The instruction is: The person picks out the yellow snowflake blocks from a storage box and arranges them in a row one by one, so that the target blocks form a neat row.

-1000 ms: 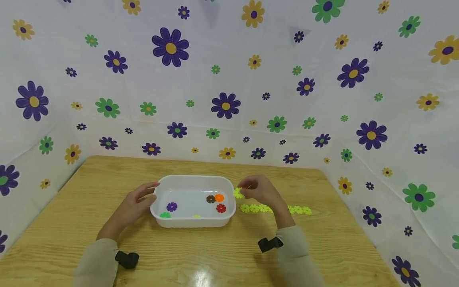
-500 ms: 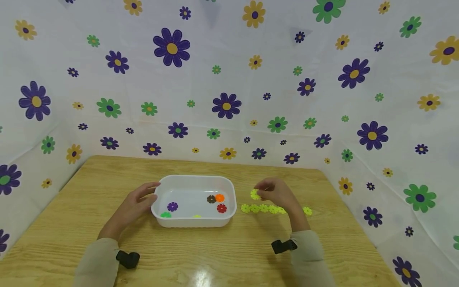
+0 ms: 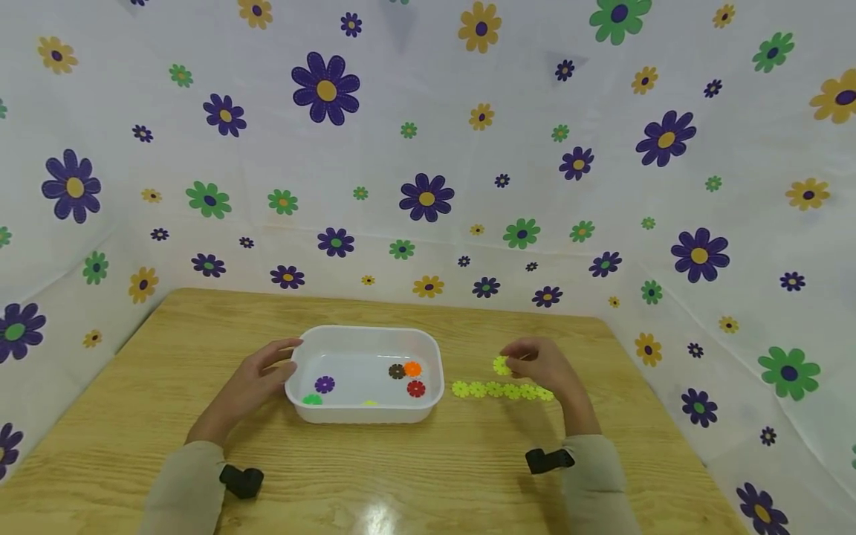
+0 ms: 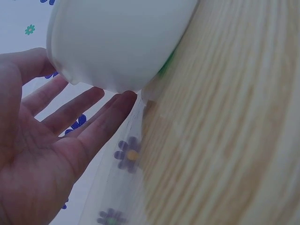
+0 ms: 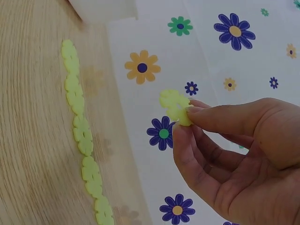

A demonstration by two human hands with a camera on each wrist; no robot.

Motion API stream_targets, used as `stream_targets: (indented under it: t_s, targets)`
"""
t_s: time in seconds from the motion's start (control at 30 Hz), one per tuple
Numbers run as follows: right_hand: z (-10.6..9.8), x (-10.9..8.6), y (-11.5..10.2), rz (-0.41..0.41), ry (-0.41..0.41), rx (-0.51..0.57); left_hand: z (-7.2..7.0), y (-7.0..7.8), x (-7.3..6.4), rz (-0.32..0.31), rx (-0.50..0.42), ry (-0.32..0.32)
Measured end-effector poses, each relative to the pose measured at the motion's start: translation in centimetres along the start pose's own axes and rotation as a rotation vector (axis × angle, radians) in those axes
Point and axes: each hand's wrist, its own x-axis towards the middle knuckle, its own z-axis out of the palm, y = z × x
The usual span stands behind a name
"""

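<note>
In the head view my right hand (image 3: 545, 365) is raised above the table, pinching a yellow flower-shaped plastic disc (image 3: 501, 365) between thumb and forefinger. The right wrist view shows this disc (image 5: 169, 97) standing out beyond the fingertips. Below lies a straight row of several like yellow discs (image 3: 493, 389); the hand and wrist overlap its right end. My left hand (image 3: 257, 379) is at the left end of a white plastic tub (image 3: 364, 416). Its long fingers, spread and fairly straight, touch the tub's outer wall (image 4: 112, 47) in the left wrist view.
Inside the tub lie loose discs: a purple one (image 3: 325, 384), a brown one (image 3: 397, 371), an orange one (image 3: 412, 368), a red one (image 3: 416, 388) and a green one (image 3: 312, 400). A flower-printed white cloth (image 3: 374, 148) surrounds the wooden table (image 3: 321, 475) at back and sides.
My right hand has carried the pinched yellow disc rightward from beside the tub, along above the row. The left hand has stayed at the tub.
</note>
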Motion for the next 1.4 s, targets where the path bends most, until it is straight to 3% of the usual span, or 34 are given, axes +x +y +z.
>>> stream_targets:
  t_s: [0.67, 0.87, 1.17, 1.4]
  targets:
    - [-4.7, -1.5, 3.1, 0.135, 0.070, 0.015, -0.1, -0.2, 0.0, -0.011, -0.002, 0.001]
    - [-5.6, -2.2, 3.9, 0.149, 0.094, 0.028, -0.2, 0.0, 0.0, -0.004, 0.009, -0.006]
    - [-6.8, -3.1, 5.5, 0.255, 0.126, 0.014, -0.1, 0.2, 0.0, -0.015, -0.002, -0.006]
    - [-7.7, -3.6, 7.0, 0.279, 0.146, 0.029, -0.1, 0.2, 0.0, -0.012, -0.017, -0.008]
